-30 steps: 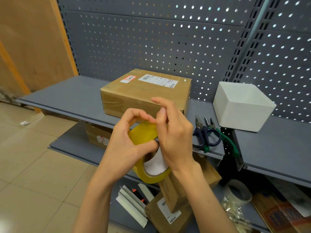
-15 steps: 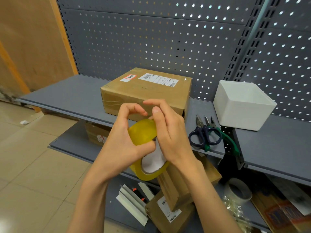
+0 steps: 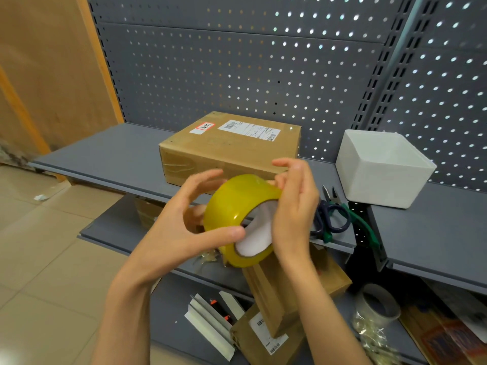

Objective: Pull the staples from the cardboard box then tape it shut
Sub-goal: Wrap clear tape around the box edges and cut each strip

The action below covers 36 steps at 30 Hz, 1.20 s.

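**Tape End Being Sought Before the Box Is Sealed**

The yellow tape roll [image 3: 238, 209] is held in mid-air between both hands, in front of the shelf edge. The left hand [image 3: 184, 222] grasps it from the left: the thumb is pressed on the roll's near rim while the fingers are spread behind and above it. To the right, the right hand [image 3: 292, 204] is curled round the roll's far side, with the forefinger and thumb raised at the top of the band, where a loose end would be picked; whether an end is actually pinched cannot be told.

For the step in hand, a fingernail is best run slowly round the glossy band until a ridge is felt, and the roll is best turned by the left hand meanwhile. The end should be lifted squarely, since thin film is likely to split into slivers.

The cardboard box [image 3: 229, 151] is seen just beyond the hands on the grey metal shelf [image 3: 105, 156], flat and matt brown, with its flaps down and white labels on top. Right of the right hand, scissors [image 3: 333, 219] lie on the shelf, and further right a white square bin [image 3: 382, 169] stands.
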Tool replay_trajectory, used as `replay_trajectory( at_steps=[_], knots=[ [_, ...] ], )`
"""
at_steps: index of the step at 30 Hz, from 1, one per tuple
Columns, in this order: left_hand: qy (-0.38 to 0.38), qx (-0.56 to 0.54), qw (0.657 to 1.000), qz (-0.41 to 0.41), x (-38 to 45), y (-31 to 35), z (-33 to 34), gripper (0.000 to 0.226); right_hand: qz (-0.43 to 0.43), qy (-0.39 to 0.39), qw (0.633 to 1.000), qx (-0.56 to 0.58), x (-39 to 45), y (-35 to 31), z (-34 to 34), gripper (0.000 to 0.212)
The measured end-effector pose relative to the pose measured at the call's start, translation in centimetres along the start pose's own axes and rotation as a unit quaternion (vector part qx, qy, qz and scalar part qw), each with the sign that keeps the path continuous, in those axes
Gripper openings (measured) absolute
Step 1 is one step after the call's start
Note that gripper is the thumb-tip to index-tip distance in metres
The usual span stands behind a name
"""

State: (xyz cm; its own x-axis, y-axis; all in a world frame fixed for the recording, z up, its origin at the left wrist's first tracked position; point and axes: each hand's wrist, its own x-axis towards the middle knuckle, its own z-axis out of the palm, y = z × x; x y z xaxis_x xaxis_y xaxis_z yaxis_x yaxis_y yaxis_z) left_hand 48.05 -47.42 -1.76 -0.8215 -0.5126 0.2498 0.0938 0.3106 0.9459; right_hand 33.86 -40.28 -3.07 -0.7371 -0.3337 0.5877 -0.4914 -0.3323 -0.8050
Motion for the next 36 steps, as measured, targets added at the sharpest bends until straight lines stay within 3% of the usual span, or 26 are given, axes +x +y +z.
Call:
replay_trajectory(
  at_steps=[3, 7, 10, 14, 17, 22, 28, 32, 36],
  knots=[
    [-0.071, 0.002, 0.997, -0.009, -0.1, -0.2, 0.2, 0.071, 0.038, 0.049, 0.998, 0.01, 1.2, -0.2, -0.4, 0.031],
    [-0.021, -0.012, 1.0, 0.018, 0.6, -0.6, 1.5, 0.057, 0.1, 0.077, 0.992, 0.025, 1.2, 0.3, -0.2, 0.032],
    [0.007, -0.032, 0.998, 0.051, 0.7, -0.5, 1.8, 0.05, 0.134, 0.057, 0.988, 0.046, 1.2, 0.5, -0.2, 0.03],
    [0.042, -0.06, 0.994, 0.079, 0.7, 0.2, 1.4, 0.052, 0.046, -0.013, 0.999, -0.007, 1.0, 0.2, -0.5, 0.031],
    [0.055, 0.0, 0.997, 0.062, 0.7, 0.7, 1.4, 0.051, -0.015, -0.074, 0.997, -0.003, 0.9, -0.5, -0.4, 0.029],
    [0.057, 0.004, 0.998, 0.041, 0.8, 0.7, 2.0, 0.045, -0.123, -0.104, 0.986, -0.041, 0.8, -2.2, 0.2, 0.031],
    [0.067, 0.024, 0.997, 0.014, 0.9, 0.8, 2.0, 0.04, -0.263, -0.058, 0.959, -0.09, 0.1, -2.2, 0.8, 0.043],
    [0.047, 0.002, 0.999, -0.004, 0.7, 0.8, 1.8, 0.047, -0.291, -0.027, 0.951, -0.095, 0.3, -1.8, 0.7, 0.046],
    [-0.026, -0.036, 0.999, -0.012, 0.6, 0.8, 1.6, 0.055, -0.295, -0.013, 0.952, -0.083, 0.6, -1.9, 0.6, 0.047]
  ],
)
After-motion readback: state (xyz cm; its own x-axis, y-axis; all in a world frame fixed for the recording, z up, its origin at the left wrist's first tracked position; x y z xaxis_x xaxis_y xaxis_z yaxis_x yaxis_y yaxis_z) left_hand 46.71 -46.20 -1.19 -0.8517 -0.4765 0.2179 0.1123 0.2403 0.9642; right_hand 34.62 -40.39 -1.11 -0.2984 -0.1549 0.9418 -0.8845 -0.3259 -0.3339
